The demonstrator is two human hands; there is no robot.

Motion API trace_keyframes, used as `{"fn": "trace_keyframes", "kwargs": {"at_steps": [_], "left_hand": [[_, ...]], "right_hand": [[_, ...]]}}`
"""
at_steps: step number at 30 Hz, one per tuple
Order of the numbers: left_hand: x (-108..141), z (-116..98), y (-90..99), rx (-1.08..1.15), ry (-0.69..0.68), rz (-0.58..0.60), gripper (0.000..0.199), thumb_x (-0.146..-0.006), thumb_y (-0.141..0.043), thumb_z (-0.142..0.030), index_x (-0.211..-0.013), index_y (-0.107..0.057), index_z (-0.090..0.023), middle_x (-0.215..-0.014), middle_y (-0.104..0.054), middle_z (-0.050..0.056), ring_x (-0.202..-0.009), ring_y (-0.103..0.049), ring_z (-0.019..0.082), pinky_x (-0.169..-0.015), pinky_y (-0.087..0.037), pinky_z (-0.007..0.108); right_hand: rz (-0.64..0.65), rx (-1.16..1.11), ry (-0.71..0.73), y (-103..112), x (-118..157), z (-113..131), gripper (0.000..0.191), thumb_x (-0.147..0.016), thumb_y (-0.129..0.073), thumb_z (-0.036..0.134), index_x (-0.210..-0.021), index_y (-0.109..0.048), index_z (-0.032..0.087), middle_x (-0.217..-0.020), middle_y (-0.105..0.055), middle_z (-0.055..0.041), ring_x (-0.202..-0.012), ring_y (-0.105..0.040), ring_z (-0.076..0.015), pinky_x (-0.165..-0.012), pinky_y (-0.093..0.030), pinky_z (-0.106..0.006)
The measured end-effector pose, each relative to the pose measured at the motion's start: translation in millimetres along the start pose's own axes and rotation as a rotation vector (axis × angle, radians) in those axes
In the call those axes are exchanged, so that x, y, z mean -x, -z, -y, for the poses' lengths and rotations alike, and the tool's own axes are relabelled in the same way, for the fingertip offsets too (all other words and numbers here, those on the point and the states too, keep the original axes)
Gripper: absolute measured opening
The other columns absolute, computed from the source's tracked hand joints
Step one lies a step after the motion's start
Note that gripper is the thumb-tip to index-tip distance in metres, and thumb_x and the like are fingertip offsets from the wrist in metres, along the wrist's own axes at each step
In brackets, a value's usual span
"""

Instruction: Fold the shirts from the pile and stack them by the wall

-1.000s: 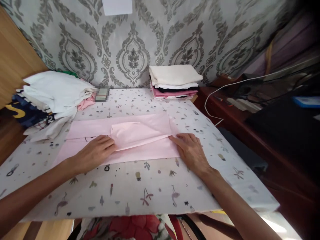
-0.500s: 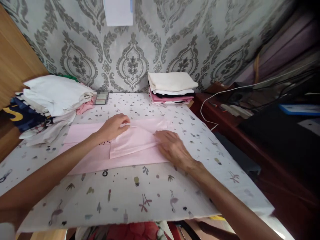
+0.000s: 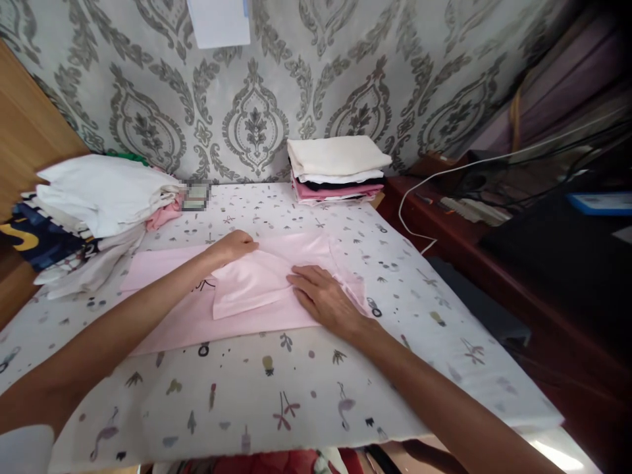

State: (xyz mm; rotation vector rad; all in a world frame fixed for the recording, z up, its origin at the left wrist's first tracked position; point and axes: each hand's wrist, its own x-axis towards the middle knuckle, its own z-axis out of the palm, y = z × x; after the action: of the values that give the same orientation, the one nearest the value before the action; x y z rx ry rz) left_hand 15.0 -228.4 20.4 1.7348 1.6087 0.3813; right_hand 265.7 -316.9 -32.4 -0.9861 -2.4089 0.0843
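A pale pink T-shirt (image 3: pixel 178 328) lies partly folded on the patterned cloth, with some dark lettering showing near its left part. One sleeve (image 3: pixel 247 287) is laid back across its middle. My left hand (image 3: pixel 233 249) is closed at the upper edge of that sleeve, fingers curled in on the fabric; the fingertips are mostly hidden. My right hand (image 3: pixel 326 297) rests palm down on the sleeve's right side, fingers stretched out and pressing on the pink cloth.
A white cloth (image 3: pixel 276 395) with small prints covers the table. Heaped clothes (image 3: pixel 103 197) lie at the back left, a folded stack (image 3: pixel 338 161) at the back right. Right of the table is a dark red surface (image 3: pixel 444 227) with a white cable (image 3: pixel 402 210). Patterned wallpaper (image 3: pixel 254 118) rises behind.
My right hand has slid left onto the sleeve and flattened there, uncovering the shirt's right end. The left hand's fingers have closed at the sleeve's upper edge. The view has shifted slightly.
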Motion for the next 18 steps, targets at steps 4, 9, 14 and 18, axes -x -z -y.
{"fn": "trace_keyframes", "kwargs": {"at_steps": [4, 9, 14, 18], "left_hand": [[-1, 10, 8.2, -0.04, -0.008, -0.063, 0.032, -0.083, -0.058, -0.041, -0.06, -0.061, -0.019, -0.062, -0.06, 0.003, -0.06, -0.051, 0.016, -0.056, -0.033, 0.028], [21, 26, 35.7, 0.034, 0.038, 0.092, 0.046, -0.082, -0.057, -0.06, -0.064, -0.062, -0.019, -0.062, -0.058, 0.002, -0.058, -0.05, 0.015, -0.057, -0.034, 0.027], [42, 41, 46.4, 0.338, -0.01, 0.214, 0.035, -0.066, -0.078, -0.045, -0.07, -0.058, -0.018, -0.066, -0.053, -0.002, -0.059, -0.049, 0.011, -0.056, -0.036, 0.024], [39, 51, 34.4, 0.52, 0.075, 0.085, 0.038, -0.063, -0.079, -0.043, -0.079, -0.054, -0.019, -0.067, -0.053, -0.002, -0.056, -0.05, 0.011, -0.051, -0.037, 0.023]], "right_hand": [[-0.005, -0.002, 0.002, -1, 1, 0, 0.032, -0.099, -0.045, 0.02, -0.121, -0.068, 0.02, -0.125, -0.066, -0.0153, -0.114, -0.061, -0.028, -0.094, -0.055, -0.053], [-0.048, -0.007, 0.024, -1, 2, -1, 0.029, -0.099, -0.048, 0.02, -0.118, -0.069, 0.019, -0.125, -0.067, -0.0146, -0.114, -0.061, -0.0274, -0.094, -0.054, -0.051], [-0.098, -0.017, 0.129, 2, 1, 2, 0.021, -0.098, -0.05, 0.015, -0.098, -0.071, 0.016, -0.109, -0.071, -0.013, -0.101, -0.062, -0.0243, -0.088, -0.053, -0.043], [-0.093, -0.028, 0.146, 5, 0, 7, 0.023, -0.098, -0.048, 0.015, -0.093, -0.071, 0.017, -0.095, -0.072, -0.0102, -0.088, -0.061, -0.0218, -0.079, -0.053, -0.039]]}}
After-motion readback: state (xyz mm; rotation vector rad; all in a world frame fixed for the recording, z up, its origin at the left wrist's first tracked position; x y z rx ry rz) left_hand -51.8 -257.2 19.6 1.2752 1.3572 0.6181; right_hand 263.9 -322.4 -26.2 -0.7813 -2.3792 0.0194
